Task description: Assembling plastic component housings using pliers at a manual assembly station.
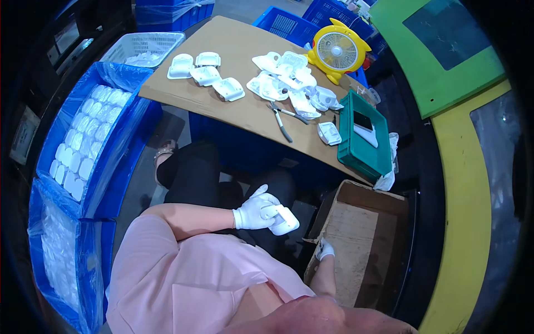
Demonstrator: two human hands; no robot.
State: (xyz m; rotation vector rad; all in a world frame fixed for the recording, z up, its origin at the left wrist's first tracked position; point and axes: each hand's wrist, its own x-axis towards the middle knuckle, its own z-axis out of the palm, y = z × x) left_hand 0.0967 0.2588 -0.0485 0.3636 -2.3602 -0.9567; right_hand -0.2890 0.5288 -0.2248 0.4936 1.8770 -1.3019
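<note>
The left hand [255, 212], in a white glove, grips a white plastic part [283, 220] over the lap, its long axis slanting toward the cardboard box [361, 245]. The right hand [325, 249], fingers curled, rests on the box's near wall, empty as far as shows.

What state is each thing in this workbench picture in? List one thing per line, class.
Left hand in a white glove: gripping a white moulded plastic part.
Right hand in a white glove: resting on the rim of the brown cardboard box, which is open.
Metal pliers: lying on the brown board, untouched.
Yellow desk fan: upright.
Blue lined crate: filled with rows of white parts.
</note>
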